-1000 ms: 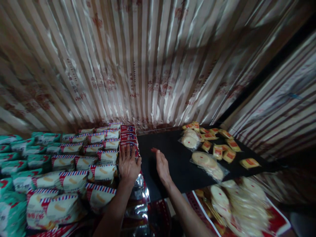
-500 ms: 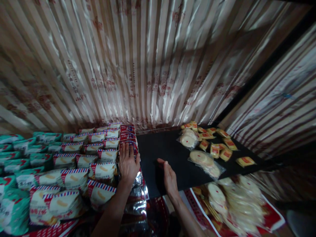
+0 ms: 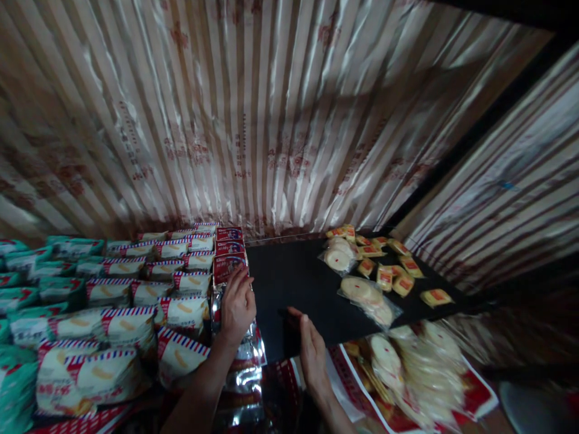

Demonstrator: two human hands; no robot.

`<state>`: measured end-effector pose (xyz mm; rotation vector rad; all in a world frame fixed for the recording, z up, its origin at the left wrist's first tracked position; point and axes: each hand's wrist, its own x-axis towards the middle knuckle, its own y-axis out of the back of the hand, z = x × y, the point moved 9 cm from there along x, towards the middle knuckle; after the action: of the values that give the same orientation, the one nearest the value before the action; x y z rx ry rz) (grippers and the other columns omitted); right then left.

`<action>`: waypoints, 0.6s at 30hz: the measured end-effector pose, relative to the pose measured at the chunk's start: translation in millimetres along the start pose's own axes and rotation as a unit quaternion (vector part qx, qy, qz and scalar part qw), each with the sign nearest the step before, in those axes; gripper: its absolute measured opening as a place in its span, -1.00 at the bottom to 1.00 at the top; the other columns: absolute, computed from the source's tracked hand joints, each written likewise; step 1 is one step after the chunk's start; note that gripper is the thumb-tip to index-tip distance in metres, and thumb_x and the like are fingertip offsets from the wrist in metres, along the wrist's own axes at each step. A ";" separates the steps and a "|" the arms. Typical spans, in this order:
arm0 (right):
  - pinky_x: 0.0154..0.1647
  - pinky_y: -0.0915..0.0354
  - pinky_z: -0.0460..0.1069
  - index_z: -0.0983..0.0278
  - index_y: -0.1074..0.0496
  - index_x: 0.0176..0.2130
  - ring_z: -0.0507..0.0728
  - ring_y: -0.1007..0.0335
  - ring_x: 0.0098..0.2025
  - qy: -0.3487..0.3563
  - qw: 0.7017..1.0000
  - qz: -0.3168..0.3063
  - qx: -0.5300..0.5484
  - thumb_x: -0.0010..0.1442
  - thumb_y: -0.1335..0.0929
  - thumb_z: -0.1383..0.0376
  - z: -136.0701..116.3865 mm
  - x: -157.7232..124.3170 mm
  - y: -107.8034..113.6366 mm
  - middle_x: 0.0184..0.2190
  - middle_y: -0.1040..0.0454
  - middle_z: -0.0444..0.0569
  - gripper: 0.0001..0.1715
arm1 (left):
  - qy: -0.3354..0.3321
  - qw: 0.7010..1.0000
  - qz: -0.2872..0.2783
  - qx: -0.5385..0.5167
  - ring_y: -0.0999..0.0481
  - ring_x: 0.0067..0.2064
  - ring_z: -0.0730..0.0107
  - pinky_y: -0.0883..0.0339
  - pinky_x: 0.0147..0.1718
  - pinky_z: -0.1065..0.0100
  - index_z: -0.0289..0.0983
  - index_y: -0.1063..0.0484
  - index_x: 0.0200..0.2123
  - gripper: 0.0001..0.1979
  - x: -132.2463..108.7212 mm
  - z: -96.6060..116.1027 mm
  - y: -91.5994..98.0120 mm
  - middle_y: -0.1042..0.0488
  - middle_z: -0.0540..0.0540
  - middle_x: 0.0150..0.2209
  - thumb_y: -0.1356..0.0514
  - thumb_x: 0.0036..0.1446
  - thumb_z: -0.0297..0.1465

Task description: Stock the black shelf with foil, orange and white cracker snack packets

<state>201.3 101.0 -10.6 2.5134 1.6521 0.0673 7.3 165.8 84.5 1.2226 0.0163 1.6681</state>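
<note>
My left hand (image 3: 239, 306) rests on the right edge of a column of dark red snack packets (image 3: 229, 263), its fingers loosely bent and gripping nothing that I can see. Shiny silver wrapping of the same column shows below that hand. Over the front edge of the black shelf (image 3: 284, 271), my right hand (image 3: 313, 349) is held with thumb apart and fingers stretched, empty. Left of the red column stand rows of white bags with red and blue striped tops (image 3: 186, 313).
Green bags (image 3: 58, 289) fill the far left. Small yellow packets (image 3: 402, 283) and clear bags of pale round discs (image 3: 366, 295) lie on the shelf's right side. In front, more pale bagged discs (image 3: 429, 367) sit on red printed packaging. Striped sheeting (image 3: 280, 120) hangs behind.
My left hand has slid from flat on top of the red packets to their right edge, its fingers now more bent. My right hand stays nearly in place. The view has shifted slightly.
</note>
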 end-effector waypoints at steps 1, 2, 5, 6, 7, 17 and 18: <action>0.07 -0.24 0.16 0.22 -0.46 -0.08 0.25 -0.35 0.00 0.001 1.000 -0.001 -0.006 0.15 -0.18 -0.13 -1.0 -2.6 0.0 -0.03 -0.46 0.08 -0.38 | -0.003 1.000 0.002 -0.010 -0.29 0.15 0.29 -0.32 0.07 0.16 -0.29 -0.44 -0.23 -0.68 0.4 1.0 0.6 -0.45 -0.15 -0.02 0.06 0.10 -0.61; 0.07 -0.24 0.16 0.21 -0.45 -0.07 0.25 -0.34 0.01 0.006 1.000 0.000 -0.012 0.15 -0.19 -0.11 -3.3 -4.9 -0.2 -0.03 -0.45 0.07 -0.41 | -0.005 1.000 0.003 -0.020 -0.31 0.14 0.31 -0.33 0.07 0.17 -0.29 -0.44 -0.23 -0.68 0.7 1.7 0.7 -0.45 -0.15 -0.03 0.05 0.10 -0.62; 0.08 -0.22 0.17 0.19 -0.44 -0.07 0.24 -0.32 0.03 0.069 0.997 -0.004 -0.042 0.17 -0.23 -0.01 -24.4 -11.6 -5.3 -0.03 -0.45 0.07 -0.52 | 0.000 0.999 0.001 -0.038 -0.33 0.12 0.34 -0.33 0.06 0.20 -0.28 -0.43 -0.23 -0.68 0.2 1.8 0.3 -0.46 -0.14 -0.05 0.05 0.09 -0.62; 0.07 -0.23 0.17 0.19 -0.44 -0.08 0.23 -0.33 0.02 0.105 0.993 -0.010 -0.057 0.17 -0.25 0.04 -36.7 -14.8 -9.6 -0.05 -0.46 0.07 -0.57 | 0.002 0.999 -0.001 -0.040 -0.33 0.11 0.35 -0.33 0.06 0.21 -0.29 -0.43 -0.23 -0.68 -0.3 1.2 0.1 -0.47 -0.14 -0.06 0.05 0.09 -0.62; 0.06 -0.23 0.18 0.18 -0.45 -0.09 0.23 -0.33 0.00 0.144 0.987 -0.020 -0.074 0.18 -0.26 0.08 -50.8 -18.8 -15.7 -0.08 -0.47 0.06 -0.62 | 0.005 0.999 -0.004 -0.041 -0.32 0.11 0.35 -0.33 0.06 0.22 -0.29 -0.42 -0.22 -0.68 -1.0 0.3 -0.3 -0.47 -0.14 -0.06 0.06 0.09 -0.62; -0.02 -0.27 0.12 0.12 -0.45 -0.05 0.21 -0.32 -0.04 0.360 0.851 -0.298 -0.238 0.19 -0.28 0.24 -148.6 -80.1 -154.2 -0.16 -0.52 -0.04 -0.68 | 0.024 0.999 -0.039 -0.019 -0.29 0.15 0.37 -0.30 0.10 0.23 -0.30 -0.40 -0.17 -0.66 -6.8 -12.2 -13.4 -0.44 -0.13 -0.01 0.06 0.07 -0.62; -0.03 -0.26 0.12 0.15 -0.44 -0.03 0.21 -0.31 -0.05 0.362 0.835 -0.319 -0.266 0.19 -0.28 0.24 -148.6 -83.9 -167.0 -0.15 -0.52 -0.03 -0.66 | 0.029 0.999 -0.034 -0.018 -0.27 0.16 0.37 -0.28 0.12 0.23 -0.31 -0.40 -0.16 -0.65 -7.3 -12.1 -13.2 -0.44 -0.14 -0.01 0.07 0.07 -0.63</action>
<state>-0.5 102.2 117.0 1.4767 2.2096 1.3267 7.7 173.0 66.6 1.1348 0.0615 1.6369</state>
